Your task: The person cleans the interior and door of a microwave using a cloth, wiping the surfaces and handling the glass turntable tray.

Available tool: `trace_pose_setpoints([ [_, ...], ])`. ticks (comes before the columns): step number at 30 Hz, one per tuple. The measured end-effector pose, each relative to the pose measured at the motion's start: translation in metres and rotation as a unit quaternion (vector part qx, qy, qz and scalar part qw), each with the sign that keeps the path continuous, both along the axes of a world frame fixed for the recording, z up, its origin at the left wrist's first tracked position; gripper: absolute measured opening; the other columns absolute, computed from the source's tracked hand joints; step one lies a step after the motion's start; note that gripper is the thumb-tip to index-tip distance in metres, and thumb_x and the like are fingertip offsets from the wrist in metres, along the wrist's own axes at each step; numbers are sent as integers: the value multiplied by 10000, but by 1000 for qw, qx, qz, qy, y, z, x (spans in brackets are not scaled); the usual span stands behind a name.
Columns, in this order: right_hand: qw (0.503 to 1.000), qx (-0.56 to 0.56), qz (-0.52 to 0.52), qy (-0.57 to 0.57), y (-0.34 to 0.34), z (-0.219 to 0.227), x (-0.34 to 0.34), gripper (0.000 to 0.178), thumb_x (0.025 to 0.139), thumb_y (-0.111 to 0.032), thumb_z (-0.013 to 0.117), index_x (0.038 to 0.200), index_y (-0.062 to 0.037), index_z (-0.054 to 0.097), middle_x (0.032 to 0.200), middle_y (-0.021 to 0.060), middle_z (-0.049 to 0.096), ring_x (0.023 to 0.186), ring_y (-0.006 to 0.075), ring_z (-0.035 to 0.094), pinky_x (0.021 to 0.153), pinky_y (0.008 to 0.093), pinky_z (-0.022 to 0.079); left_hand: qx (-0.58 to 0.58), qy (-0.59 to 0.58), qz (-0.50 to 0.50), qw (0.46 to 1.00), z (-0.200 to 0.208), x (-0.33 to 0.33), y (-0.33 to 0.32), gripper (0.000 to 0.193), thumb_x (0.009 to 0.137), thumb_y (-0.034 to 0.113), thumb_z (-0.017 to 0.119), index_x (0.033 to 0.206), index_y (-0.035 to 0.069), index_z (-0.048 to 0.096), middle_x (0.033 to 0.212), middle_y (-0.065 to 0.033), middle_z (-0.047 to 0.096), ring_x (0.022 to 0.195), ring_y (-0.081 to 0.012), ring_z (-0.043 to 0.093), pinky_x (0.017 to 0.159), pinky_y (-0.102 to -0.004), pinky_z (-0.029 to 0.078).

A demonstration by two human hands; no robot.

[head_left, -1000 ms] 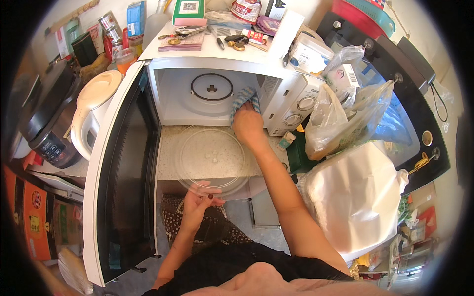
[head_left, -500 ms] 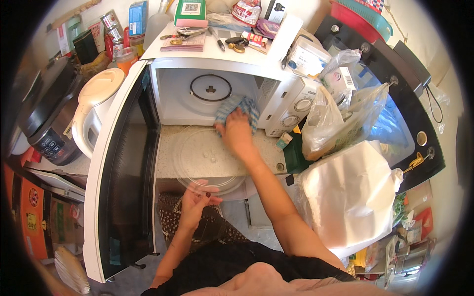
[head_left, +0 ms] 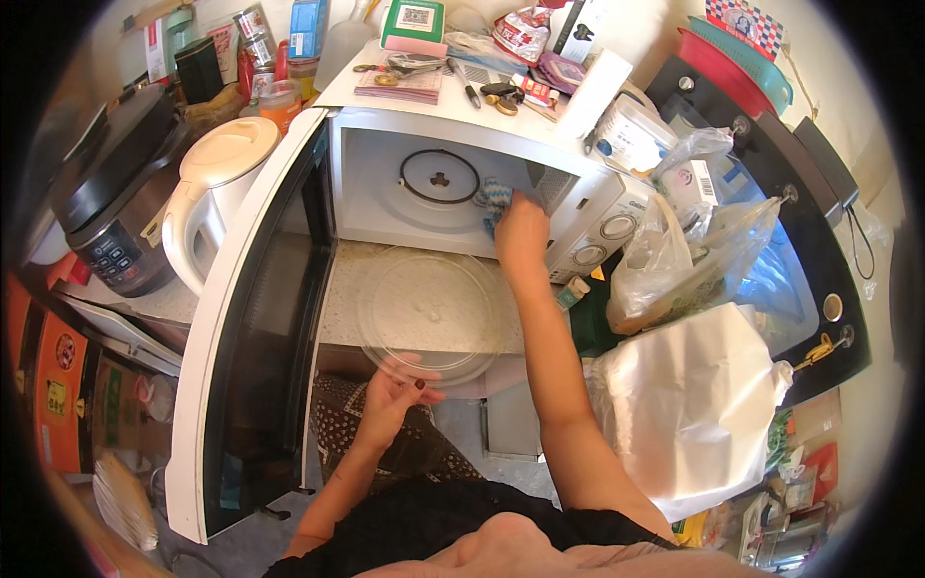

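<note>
A white microwave (head_left: 462, 136) stands with its door (head_left: 255, 318) swung wide to the left. Inside its cavity, near the right wall, my right hand (head_left: 523, 229) is closed on a blue-and-white checked cloth (head_left: 494, 198) that touches the floor of the cavity. Left of the cloth lies a dark roller ring (head_left: 403, 175). A clear glass turntable plate (head_left: 432, 313) is in front of the microwave, partly over the counter and jutting past its edge. My left hand (head_left: 395, 397) grips the plate's near rim, thumb on top and fingers seen through the glass.
A cream kettle (head_left: 226, 159) and a dark electric cooker (head_left: 120, 231) stand left of the door. Keys, a pen and papers lie on the microwave's top. To the right are a plastic bag (head_left: 684, 265), a white-covered bulky object (head_left: 684, 405) and a black gas hob (head_left: 829, 318).
My right hand has moved right and up with the cloth, toward the right wall of the cavity, and its fingers have bunched it. My left hand still holds the plate. The view has shifted slightly.
</note>
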State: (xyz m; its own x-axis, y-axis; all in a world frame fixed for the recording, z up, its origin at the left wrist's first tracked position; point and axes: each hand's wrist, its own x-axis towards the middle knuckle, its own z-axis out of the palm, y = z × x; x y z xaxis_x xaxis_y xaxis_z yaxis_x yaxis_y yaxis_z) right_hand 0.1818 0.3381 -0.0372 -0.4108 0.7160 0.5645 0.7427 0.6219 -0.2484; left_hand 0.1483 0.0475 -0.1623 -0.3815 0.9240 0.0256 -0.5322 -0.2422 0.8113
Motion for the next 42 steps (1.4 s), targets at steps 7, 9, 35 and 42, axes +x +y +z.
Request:
trace_pose_setpoints([
  [7,985,-124,10,-117,82,-38,-83,222,817,-81,583,993,33,657,1062,256,651,1050,410,606,917,453,490,3,12,-2,1000,-5,-3,-1,415,941,125,605,1275,-9,399,1102,-224,646,873,-300,694,796,-407,573],
  [9,986,-136,35,-87,98,-40,-105,255,823,-86,570,1036,33,646,1106,264,634,1082,412,592,942,452,474,1,8,-12,1000,-3,-4,-2,404,944,103,594,1277,-11,395,1102,-205,648,878,-288,689,791,-377,565],
  [35,948,-66,309,-40,91,-32,-235,337,869,-158,510,1161,-28,616,1216,211,596,1159,381,533,1024,450,395,-39,10,-54,998,8,-14,-6,413,930,20,571,1295,-34,385,1149,-207,628,956,-313,677,866,-399,545],
  [42,960,54,270,-45,140,-41,-183,293,881,-185,509,1082,-23,646,1095,222,644,1038,372,606,934,435,462,-47,22,-56,997,6,-16,-9,391,944,48,556,1291,-2,382,1145,-230,629,978,-338,671,890,-427,536],
])
